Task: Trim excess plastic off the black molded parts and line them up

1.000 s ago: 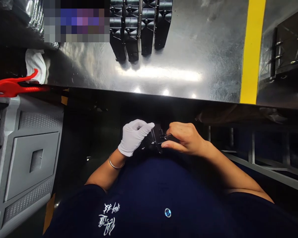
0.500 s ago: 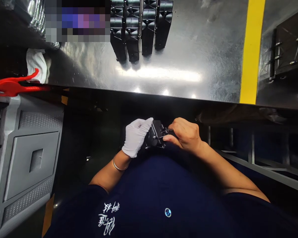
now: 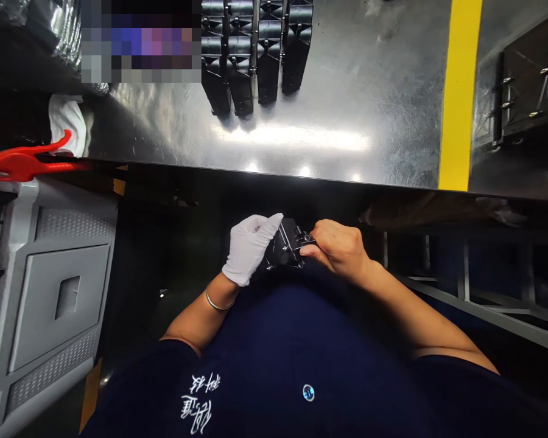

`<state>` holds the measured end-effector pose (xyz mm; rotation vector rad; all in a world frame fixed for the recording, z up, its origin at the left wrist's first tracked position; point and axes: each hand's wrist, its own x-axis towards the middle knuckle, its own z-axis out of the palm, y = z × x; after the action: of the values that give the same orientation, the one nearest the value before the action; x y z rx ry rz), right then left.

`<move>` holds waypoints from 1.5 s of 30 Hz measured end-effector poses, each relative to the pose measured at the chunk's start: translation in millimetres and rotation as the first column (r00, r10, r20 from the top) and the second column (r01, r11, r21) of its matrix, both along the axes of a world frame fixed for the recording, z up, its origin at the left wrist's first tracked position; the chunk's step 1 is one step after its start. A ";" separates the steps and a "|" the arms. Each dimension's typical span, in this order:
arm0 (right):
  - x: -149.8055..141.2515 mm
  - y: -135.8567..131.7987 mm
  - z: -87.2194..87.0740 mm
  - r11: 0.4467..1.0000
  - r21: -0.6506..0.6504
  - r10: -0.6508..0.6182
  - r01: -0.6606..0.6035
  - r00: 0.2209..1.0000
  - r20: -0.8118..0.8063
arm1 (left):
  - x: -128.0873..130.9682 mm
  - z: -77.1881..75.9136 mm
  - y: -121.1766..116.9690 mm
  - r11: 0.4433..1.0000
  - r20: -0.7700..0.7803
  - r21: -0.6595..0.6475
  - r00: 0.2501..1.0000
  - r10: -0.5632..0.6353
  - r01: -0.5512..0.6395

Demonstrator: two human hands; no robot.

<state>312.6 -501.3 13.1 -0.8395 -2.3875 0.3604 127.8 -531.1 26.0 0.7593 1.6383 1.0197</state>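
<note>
My left hand (image 3: 250,249), in a white glove, grips the left side of a black plastic part (image 3: 287,243) in front of my body. The part has ridges and small round bosses along its edges. My bare right hand (image 3: 340,244) is closed at the part's right side, thumb and bent forefinger pressed against its protruding end. Whether a small tool or piece sits between those fingers is hidden. Several similar black plastic parts (image 3: 269,67) stand in rows on the metal table (image 3: 356,109).
A yellow tape strip (image 3: 459,97) crosses the table, with a dark panel (image 3: 530,79) to its right. Red-handled pliers or a clamp (image 3: 22,161) and a white cloth or glove (image 3: 67,125) lie at the left, above a grey plastic case (image 3: 61,304). Metal rails (image 3: 488,298) are at the right.
My right thumb and fingers have closed in against the part's right end, where a thin gap showed before. My left hand keeps its grip, and the part has shifted only slightly.
</note>
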 end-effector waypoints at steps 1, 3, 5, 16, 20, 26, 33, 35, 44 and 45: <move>0.9 1.2 0.8 0.998 -0.053 0.030 -0.029 0.999 0.014 | -0.3 -1.0 -0.3 1.000 -0.005 -0.002 1.000 -0.007 0.007; 3.7 3.6 2.8 0.971 -0.206 0.128 -0.120 0.991 0.029 | -0.3 -3.1 -1.0 1.000 -0.004 -0.009 1.000 -0.016 0.016; 6.9 5.4 5.1 0.893 -0.370 0.271 -0.257 0.962 -0.014 | 0.5 -4.7 -1.0 1.000 0.007 -0.022 1.000 -0.014 0.015; 2.9 1.7 -2.3 0.986 -0.060 -0.161 0.155 0.982 -0.103 | -3.8 -2.5 6.1 0.992 0.101 -0.117 0.994 -0.030 0.042; 1.0 1.5 -7.5 0.980 -0.007 -0.197 0.196 0.979 -0.048 | -3.2 -4.0 3.5 0.990 0.100 -0.128 0.994 -0.054 0.067; 2.4 2.0 -7.7 0.983 -0.006 -0.181 0.181 0.983 -0.040 | -2.3 -3.2 3.3 0.988 0.115 -0.128 0.991 -0.071 0.085; 3.6 -1.0 -7.8 0.994 -0.041 -0.106 0.105 0.994 -0.020 | -6.0 -2.2 2.6 0.985 0.148 -0.132 0.984 -0.095 0.115; 3.9 -1.5 -6.8 0.996 -0.056 -0.071 0.069 0.997 -0.024 | -6.6 -2.5 2.3 0.985 0.147 -0.138 0.985 -0.088 0.108; 8.1 4.1 10.3 0.933 -0.332 0.072 -0.139 0.976 -0.207 | -2.3 2.6 2.9 0.994 0.109 -0.107 0.994 -0.027 0.039; 8.1 4.1 10.8 0.945 -0.310 0.041 -0.101 0.980 -0.196 | -1.9 3.3 3.0 0.995 0.094 -0.099 0.996 -0.003 0.013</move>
<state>320.7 -497.2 24.0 -0.8187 -2.2186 0.8359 125.9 -528.1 29.3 0.6418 1.5912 0.9468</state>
